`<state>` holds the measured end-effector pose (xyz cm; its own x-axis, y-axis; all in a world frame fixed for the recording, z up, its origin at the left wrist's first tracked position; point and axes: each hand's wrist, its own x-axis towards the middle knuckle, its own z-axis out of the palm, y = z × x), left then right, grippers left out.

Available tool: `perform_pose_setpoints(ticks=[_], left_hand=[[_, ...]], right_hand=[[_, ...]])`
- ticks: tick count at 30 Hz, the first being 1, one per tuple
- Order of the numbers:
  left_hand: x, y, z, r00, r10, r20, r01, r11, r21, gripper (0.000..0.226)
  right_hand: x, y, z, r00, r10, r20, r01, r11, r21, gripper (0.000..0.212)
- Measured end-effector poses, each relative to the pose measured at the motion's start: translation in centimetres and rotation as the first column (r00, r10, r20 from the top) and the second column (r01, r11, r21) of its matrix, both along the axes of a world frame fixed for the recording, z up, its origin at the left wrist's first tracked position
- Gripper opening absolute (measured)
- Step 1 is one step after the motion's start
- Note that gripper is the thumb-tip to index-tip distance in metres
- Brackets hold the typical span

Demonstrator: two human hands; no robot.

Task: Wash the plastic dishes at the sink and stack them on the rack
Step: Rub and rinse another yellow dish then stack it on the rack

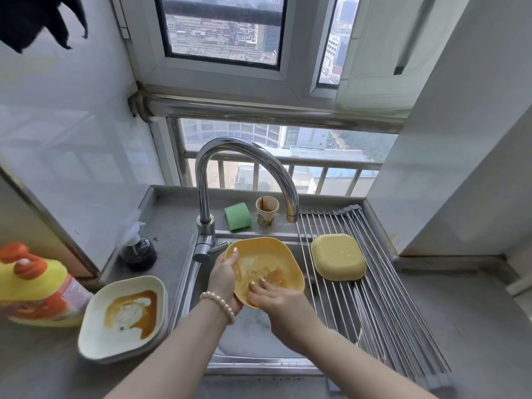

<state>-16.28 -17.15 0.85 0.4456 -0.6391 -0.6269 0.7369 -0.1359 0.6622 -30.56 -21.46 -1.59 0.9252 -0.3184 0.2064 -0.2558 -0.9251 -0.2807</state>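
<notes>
Over the sink (201,283) I hold a yellow plastic dish (276,254), tilted, with brown residue inside. My left hand (224,280) grips its left rim, thumb over the edge. My right hand (273,298) lies inside the dish, its fingers pressed flat on the soiled bottom. A second yellow dish (338,256) lies upside down on the roll-up wire rack (388,312) across the sink's right side. On the counter to the left a white dish (121,315) smeared with brown sauce sits on top of others.
The faucet (244,168) arches over the sink with its spout near the rack. A green sponge (237,216) and a stained paper cup (267,210) stand behind the sink. A detergent bottle (34,286) and a dark pump dispenser (138,251) stand at the left.
</notes>
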Motion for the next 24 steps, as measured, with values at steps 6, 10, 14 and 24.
perform_pose_setpoints(ticks=[6, 10, 14, 24], left_hand=[[0.4, 0.4, -0.7, 0.979, -0.101, 0.175, 0.099, 0.995, 0.018, 0.024], [-1.2, -0.3, -0.7, 0.98, -0.16, 0.118, 0.167, 0.984, -0.054, 0.024], [-0.3, -0.7, -1.1, 0.996, -0.075, 0.038, 0.079, 0.99, -0.113, 0.029], [2.5, -0.7, -1.5, 0.994, -0.1, -0.048, 0.102, 0.994, 0.05, 0.037]], right_hand=[[-0.6, -2.3, 3.8, 0.893, -0.088, -0.441, 0.116, 0.993, 0.037, 0.115], [2.6, -3.1, 3.2, 0.808, -0.159, -0.567, 0.35, 0.904, 0.247, 0.089], [3.5, -0.7, 4.1, 0.894, 0.075, -0.442, 0.159, 0.868, 0.47, 0.069], [-2.7, -4.0, 1.6, 0.98, -0.049, 0.193, 0.044, 0.999, 0.029, 0.049]])
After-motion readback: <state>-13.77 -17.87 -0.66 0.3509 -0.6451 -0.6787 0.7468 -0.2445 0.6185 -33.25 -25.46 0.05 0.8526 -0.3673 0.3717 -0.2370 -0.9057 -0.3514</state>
